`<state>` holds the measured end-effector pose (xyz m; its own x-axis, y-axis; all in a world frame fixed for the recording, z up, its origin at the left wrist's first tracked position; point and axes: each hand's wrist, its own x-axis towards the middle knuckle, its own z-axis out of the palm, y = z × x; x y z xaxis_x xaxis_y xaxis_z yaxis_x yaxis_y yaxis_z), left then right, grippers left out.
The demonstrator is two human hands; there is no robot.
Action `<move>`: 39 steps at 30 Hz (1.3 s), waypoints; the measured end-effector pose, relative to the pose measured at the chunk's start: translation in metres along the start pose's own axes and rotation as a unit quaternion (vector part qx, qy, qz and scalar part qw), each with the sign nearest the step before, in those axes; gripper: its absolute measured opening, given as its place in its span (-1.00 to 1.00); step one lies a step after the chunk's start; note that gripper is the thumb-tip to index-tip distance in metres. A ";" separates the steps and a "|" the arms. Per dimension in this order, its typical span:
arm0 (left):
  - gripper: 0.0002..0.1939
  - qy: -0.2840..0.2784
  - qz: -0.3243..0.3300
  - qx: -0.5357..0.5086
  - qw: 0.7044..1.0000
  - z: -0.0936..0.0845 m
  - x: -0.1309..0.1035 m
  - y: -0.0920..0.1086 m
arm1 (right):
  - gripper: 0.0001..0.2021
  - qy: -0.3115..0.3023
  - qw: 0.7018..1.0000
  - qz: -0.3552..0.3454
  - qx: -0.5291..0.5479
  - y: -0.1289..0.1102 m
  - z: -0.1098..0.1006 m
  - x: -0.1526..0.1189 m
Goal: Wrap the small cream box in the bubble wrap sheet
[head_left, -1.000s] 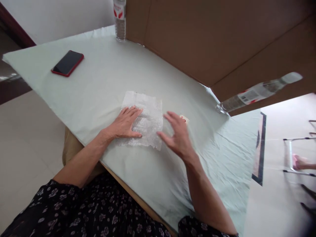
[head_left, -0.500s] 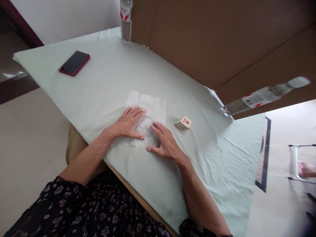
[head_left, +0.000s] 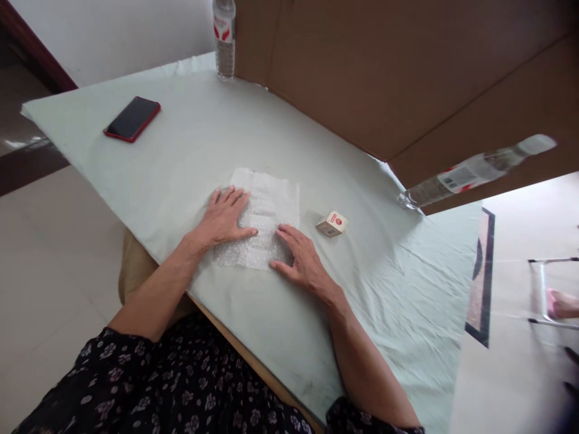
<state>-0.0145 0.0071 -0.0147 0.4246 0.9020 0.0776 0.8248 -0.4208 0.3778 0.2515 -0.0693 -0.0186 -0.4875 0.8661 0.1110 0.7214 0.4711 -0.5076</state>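
A sheet of bubble wrap (head_left: 260, 226) lies flat on the pale green tablecloth (head_left: 181, 150). On its left edge rests my left hand (head_left: 223, 218), fingers spread and thumb stretched across the wrap. My right hand (head_left: 299, 256) lies on the lower right edge of the sheet, with thumb and fingers apart. Neither hand grasps anything. Just right of the wrap, near my right hand, stands a small cream box (head_left: 332, 223) with a red print, touched by no hand.
A phone with a red case (head_left: 132, 119) lies at the far left. A large cardboard panel (head_left: 339, 72) stands along the back, with a water bottle (head_left: 225, 42) at its left end and another water bottle (head_left: 470, 173) at its right. A person's foot (head_left: 561, 303) shows at the right.
My left hand has slid left and a little up, towards the edge of the bubble wrap, uncovering more of its middle. My right hand stays nearly in place. The view has shifted slightly.
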 end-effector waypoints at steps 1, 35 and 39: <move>-0.06 -0.002 -0.002 -0.003 1.000 0.000 0.000 0.000 | -0.28 -0.002 1.000 -0.001 0.001 0.000 0.000 0.000; -0.44 0.107 -0.061 -0.062 0.991 -0.001 0.004 -0.007 | -0.43 0.335 0.911 0.167 0.174 0.039 -0.027 0.000; -0.42 0.093 -0.055 -0.054 0.993 -0.001 0.004 -0.007 | -0.48 0.262 0.940 0.093 0.197 0.003 -0.019 0.029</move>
<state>-0.0186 0.0138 -0.0157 0.2508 0.9481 0.1953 0.8127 -0.3159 0.4896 0.2489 -0.0400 -0.0003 0.0131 0.9394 0.3426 0.4825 0.2942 -0.8250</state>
